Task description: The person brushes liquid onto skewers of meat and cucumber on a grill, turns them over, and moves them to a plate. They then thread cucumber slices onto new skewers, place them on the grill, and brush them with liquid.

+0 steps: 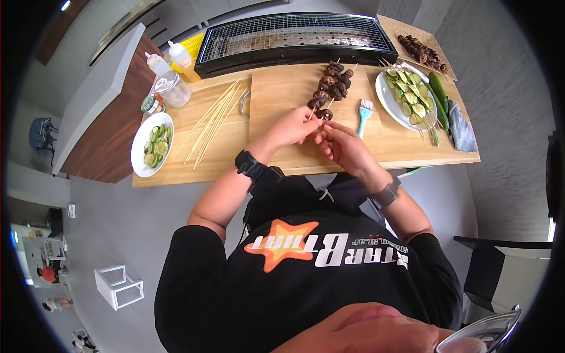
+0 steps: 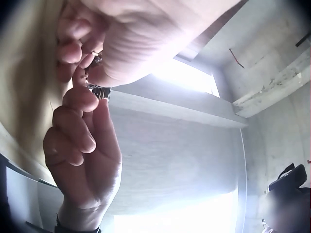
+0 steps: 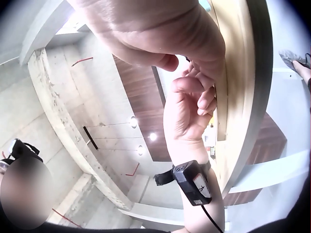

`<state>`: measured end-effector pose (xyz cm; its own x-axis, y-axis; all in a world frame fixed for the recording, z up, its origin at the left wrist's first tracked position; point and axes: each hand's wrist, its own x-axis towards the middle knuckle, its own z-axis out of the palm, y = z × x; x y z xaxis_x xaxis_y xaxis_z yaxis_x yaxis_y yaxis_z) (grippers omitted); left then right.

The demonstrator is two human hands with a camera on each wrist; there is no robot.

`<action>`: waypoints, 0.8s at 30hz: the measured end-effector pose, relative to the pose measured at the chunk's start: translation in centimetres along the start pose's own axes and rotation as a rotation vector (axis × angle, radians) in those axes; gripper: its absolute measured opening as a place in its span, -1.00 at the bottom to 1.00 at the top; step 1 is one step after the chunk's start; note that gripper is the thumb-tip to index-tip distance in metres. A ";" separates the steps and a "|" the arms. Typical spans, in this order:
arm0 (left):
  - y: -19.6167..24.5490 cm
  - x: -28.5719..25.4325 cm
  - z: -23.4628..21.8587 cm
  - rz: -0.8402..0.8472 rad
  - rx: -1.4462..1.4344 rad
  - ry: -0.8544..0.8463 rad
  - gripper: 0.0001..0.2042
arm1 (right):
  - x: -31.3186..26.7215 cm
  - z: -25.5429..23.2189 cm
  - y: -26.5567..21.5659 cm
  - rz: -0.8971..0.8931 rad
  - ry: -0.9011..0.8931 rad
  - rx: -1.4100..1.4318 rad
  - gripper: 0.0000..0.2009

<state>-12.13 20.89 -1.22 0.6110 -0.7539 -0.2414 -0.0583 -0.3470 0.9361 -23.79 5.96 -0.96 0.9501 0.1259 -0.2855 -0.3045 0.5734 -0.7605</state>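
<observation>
Two bamboo skewers threaded with dark brown, mushroom-like pieces [image 1: 338,87] lie side by side on the cutting board [image 1: 282,88]. At their near end my left hand [image 1: 289,127] pinches with thumb and fingers, close around the lower end of a skewer. My right hand [image 1: 347,148] meets it there, its index fingertip right at the left fingers and its other fingers loosely curled. In the left wrist view, a small dark piece [image 2: 97,59] shows between the fingertips; the right hand [image 2: 80,150] comes up from below. I cannot tell whether the right fingers grip it.
Bare bamboo skewers [image 1: 213,123] and a plate of cucumber slices [image 1: 136,147] lie left, near jars and squeeze bottles [image 1: 180,55]. A blue brush [image 1: 363,117], skewered cucumber on a plate [image 1: 385,97], whole cucumbers [image 1: 438,97] and a cloth [image 1: 461,126] are right. A grill [image 1: 294,38] stands behind.
</observation>
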 end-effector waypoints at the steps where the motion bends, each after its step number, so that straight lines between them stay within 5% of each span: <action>1: -0.3 0.2 0.2 0.022 -0.015 0.001 -0.82 | 0.3 -0.2 0.1 -0.010 -0.001 -0.003 -0.73; 15: 0.2 -2.6 1.8 -0.032 -0.405 -0.031 -0.75 | 0.8 -0.8 1.2 -0.077 0.031 -0.015 -0.83; 24: -0.7 -3.4 2.9 -0.135 -0.525 -0.065 -0.72 | 0.2 0.1 1.8 -0.161 0.207 -0.102 -0.80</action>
<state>-16.47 22.05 -1.81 0.5345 -0.7607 -0.3682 0.4296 -0.1306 0.8935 -24.15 7.15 -2.33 0.9558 -0.1341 -0.2616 -0.1664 0.4870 -0.8574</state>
